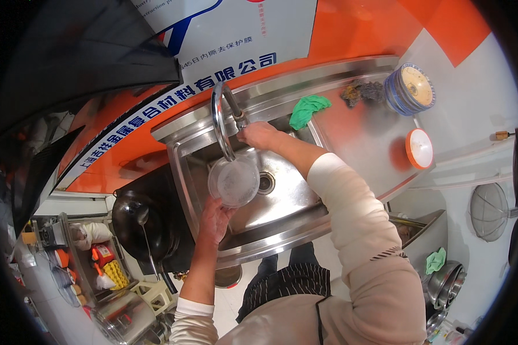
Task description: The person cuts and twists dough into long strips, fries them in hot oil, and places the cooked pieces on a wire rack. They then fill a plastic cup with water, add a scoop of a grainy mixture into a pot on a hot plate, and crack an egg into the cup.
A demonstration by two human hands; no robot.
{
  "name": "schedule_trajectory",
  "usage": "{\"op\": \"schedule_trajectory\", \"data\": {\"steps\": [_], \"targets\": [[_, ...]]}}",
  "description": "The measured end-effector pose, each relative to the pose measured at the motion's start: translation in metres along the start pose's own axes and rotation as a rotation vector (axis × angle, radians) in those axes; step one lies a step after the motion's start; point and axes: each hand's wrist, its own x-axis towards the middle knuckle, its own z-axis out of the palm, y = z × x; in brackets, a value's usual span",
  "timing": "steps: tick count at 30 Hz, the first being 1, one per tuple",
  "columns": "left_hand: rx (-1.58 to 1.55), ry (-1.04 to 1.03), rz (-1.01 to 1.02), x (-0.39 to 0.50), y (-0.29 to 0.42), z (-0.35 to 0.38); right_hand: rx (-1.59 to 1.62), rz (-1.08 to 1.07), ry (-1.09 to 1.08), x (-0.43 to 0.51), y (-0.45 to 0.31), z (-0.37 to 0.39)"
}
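Note:
My left hand (217, 219) grips the near rim of a round translucent plastic container (238, 183), held over the left part of a stainless steel sink (285, 185). The container lies right below the spout of a curved chrome faucet (218, 116), and whitish, bubbly water shows inside it. My right hand (261, 136) is closed on the faucet's valve at its base, behind the sink; the fingertips are partly hidden. The sink's drain (266, 183) shows just right of the container. A green cloth (307, 111) lies over the sink's back right corner.
Stacked blue-rimmed bowls (410, 89), a dark scouring pad (362, 92) and orange-rimmed bowls (419, 148) stand on the drainboard at the right. Left of the sink are a black wok (134, 228) and a metal ladle (146, 228). A wire strainer (488, 211) hangs at the far right.

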Motion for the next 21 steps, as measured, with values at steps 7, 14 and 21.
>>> {"op": "schedule_trajectory", "data": {"steps": [7,14,21], "targets": [[0.004,0.006,0.015,0.001,-0.005,-0.012,0.146,0.172,0.144,0.006,-0.005,-0.011],[0.200,0.043,0.083,-0.022,-0.013,-0.039,0.523,0.299,0.546,-0.083,-0.046,0.068],[-0.002,-0.239,-0.202,-0.019,-0.016,-0.019,0.635,0.731,0.713,-0.427,-0.167,0.274]]}}
